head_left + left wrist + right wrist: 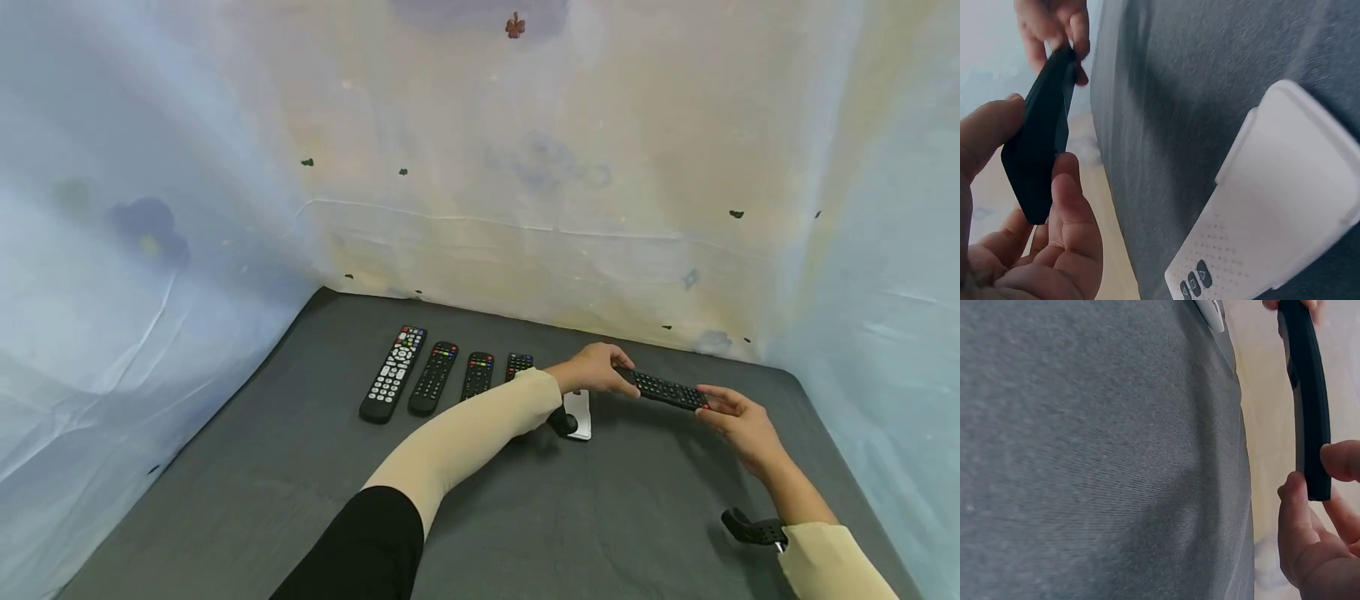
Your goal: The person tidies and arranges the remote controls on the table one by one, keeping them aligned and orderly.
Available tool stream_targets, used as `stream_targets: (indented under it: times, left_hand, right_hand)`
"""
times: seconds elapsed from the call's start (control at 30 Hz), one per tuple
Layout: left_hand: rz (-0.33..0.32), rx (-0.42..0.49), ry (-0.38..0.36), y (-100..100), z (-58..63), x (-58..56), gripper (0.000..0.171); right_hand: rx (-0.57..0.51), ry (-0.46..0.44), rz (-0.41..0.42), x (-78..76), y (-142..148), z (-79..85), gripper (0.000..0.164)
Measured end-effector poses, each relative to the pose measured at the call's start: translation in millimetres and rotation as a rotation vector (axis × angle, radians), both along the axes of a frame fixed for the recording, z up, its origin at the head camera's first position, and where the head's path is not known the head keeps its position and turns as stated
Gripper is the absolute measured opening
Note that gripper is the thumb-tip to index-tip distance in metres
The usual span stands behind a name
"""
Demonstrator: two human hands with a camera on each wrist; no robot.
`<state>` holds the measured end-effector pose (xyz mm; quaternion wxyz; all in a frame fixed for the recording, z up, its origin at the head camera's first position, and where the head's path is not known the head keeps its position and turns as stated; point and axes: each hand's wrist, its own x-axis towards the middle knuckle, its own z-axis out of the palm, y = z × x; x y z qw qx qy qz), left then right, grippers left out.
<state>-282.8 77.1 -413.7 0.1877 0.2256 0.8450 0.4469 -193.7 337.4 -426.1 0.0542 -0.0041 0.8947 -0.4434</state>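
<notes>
A black remote control (667,391) is held up over the right part of the grey table, turned crosswise. My left hand (595,368) pinches its left end, and my right hand (741,425) pinches the right end between thumb and fingers. In the left wrist view the remote (1044,131) shows its dark side, with the left thumb (997,125) against one edge. The right wrist view has the remote (1310,400) edge-on, off the cloth. Below my left wrist lies a white remote (578,415), partly covered by that arm in the head view.
Left of the white remote, several black remotes lie in a row: a large one with pale buttons (393,374), two slimmer ones (433,378) (477,375) and another (519,364) partly behind my left arm. Patterned fabric (525,183) hangs around the grey-covered table (247,467).
</notes>
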Motion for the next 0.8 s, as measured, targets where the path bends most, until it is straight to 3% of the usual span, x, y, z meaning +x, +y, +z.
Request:
stream_targets:
  times: [0.3, 0.5, 0.7, 0.8]
  left_hand:
    - [0.042, -0.077, 0.059, -7, -1.4, 21.2, 0.043]
    - [0.096, -0.022, -0.052, -12, 1.7, 36.6, 0.045]
    - [0.156, 0.021, -0.067, -10, -1.5, 47.3, 0.050]
    - [0.197, 0.087, -0.118, -6, -5.8, 52.1, 0.051]
  right_hand:
    - [-0.167, 0.037, 0.051, -16.7, -1, -1.3, 0.055]
    - [-0.150, 0.035, 0.061, -24.2, -7, 3.4, 0.051]
    - [-0.133, 0.053, 0.072, -36.3, -16, 4.8, 0.050]
    - [-0.126, 0.048, 0.078, -42.0, -20, 2.9, 0.047]
